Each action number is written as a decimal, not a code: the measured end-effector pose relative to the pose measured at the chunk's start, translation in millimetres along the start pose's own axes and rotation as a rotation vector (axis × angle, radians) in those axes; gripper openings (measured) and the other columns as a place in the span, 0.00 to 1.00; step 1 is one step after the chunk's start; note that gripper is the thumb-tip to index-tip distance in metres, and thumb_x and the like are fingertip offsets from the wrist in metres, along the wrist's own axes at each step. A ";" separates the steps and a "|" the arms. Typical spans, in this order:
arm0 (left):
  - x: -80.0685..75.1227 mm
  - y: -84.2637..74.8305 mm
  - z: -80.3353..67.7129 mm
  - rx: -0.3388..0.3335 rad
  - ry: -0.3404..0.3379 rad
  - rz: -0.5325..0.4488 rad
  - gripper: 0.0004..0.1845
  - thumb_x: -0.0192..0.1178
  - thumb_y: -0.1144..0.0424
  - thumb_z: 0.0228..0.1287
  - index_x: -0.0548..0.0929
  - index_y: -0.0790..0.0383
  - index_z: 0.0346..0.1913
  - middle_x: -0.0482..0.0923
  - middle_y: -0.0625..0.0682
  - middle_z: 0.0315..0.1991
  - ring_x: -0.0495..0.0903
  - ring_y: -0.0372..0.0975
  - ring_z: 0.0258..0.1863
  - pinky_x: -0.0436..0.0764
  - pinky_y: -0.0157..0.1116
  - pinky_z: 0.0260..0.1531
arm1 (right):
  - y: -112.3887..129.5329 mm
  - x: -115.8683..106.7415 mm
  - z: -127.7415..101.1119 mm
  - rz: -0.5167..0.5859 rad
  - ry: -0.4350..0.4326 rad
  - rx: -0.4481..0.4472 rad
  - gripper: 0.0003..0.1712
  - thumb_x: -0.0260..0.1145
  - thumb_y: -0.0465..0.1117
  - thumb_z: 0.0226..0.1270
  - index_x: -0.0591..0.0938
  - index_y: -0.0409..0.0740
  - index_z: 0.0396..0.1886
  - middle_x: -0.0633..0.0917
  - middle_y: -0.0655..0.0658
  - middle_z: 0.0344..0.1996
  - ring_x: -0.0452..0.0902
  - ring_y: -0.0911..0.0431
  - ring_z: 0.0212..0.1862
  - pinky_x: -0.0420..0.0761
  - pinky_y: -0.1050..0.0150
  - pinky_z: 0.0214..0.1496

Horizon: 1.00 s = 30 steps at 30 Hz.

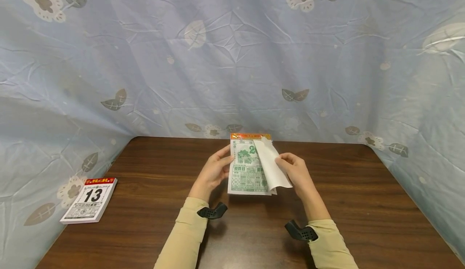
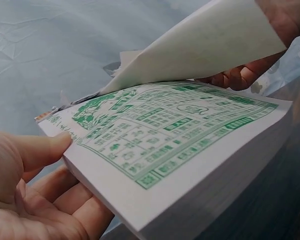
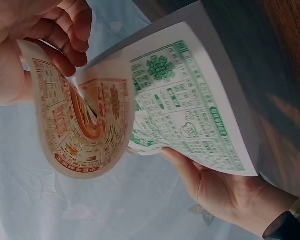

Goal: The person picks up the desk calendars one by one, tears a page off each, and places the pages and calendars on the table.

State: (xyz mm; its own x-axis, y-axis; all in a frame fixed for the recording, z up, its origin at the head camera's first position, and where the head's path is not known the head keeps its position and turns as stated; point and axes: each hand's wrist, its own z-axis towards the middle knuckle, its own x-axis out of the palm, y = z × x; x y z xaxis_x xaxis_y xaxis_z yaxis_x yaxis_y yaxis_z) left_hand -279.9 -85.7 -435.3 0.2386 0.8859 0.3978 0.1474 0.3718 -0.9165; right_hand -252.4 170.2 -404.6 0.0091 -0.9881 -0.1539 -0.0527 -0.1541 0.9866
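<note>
A thick tear-off calendar pad (image 1: 246, 173) with green print and a red-gold top strip is held tilted above the brown table. My left hand (image 1: 214, 171) grips its left edge, thumb (image 2: 37, 150) on the top sheet and fingers underneath. My right hand (image 1: 296, 172) pinches the top page (image 1: 272, 168), which curls up and to the right, white back showing. In the right wrist view that page (image 3: 85, 125) shows red-orange print on its bent face, with the green sheet (image 3: 190, 105) below. I cannot tell whether the page is still joined at the binding.
A second calendar pad (image 1: 89, 200) showing 13 lies flat near the table's (image 1: 363, 220) left front edge. A pale blue floral cloth (image 1: 232, 59) hangs behind and along both sides of the table.
</note>
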 end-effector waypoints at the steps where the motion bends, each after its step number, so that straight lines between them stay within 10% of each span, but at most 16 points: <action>1: -0.1 0.1 0.1 -0.005 0.012 0.005 0.27 0.50 0.69 0.73 0.65 0.55 0.73 0.87 0.46 0.37 0.88 0.38 0.31 0.86 0.37 0.33 | -0.1 0.0 -0.1 0.001 0.006 0.002 0.18 0.62 0.44 0.70 0.77 0.33 0.49 0.81 0.51 0.33 0.80 0.58 0.30 0.82 0.63 0.30; 9: 0.7 1.4 0.1 -0.012 0.070 0.029 0.27 0.49 0.69 0.74 0.64 0.55 0.73 0.87 0.48 0.39 0.88 0.40 0.33 0.86 0.39 0.34 | 2.3 2.0 -1.9 -0.002 -0.008 0.016 0.20 0.66 0.45 0.68 0.79 0.32 0.48 0.81 0.48 0.34 0.80 0.57 0.31 0.82 0.61 0.31; 30: 13.2 6.6 2.2 0.006 -0.039 0.030 0.26 0.50 0.70 0.72 0.67 0.55 0.72 0.87 0.47 0.35 0.88 0.38 0.31 0.86 0.39 0.32 | -3.9 7.5 3.9 0.049 -0.138 0.034 0.12 0.65 0.40 0.67 0.81 0.33 0.38 0.80 0.46 0.35 0.78 0.56 0.32 0.81 0.62 0.30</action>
State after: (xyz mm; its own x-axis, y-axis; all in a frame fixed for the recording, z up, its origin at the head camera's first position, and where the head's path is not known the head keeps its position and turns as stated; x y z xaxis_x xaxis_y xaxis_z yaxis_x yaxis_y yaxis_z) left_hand -277.8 -71.0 -436.2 0.2049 0.9069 0.3682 0.1346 0.3465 -0.9284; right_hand -256.0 163.4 -409.8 -0.1320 -0.9847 -0.1136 -0.0839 -0.1031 0.9911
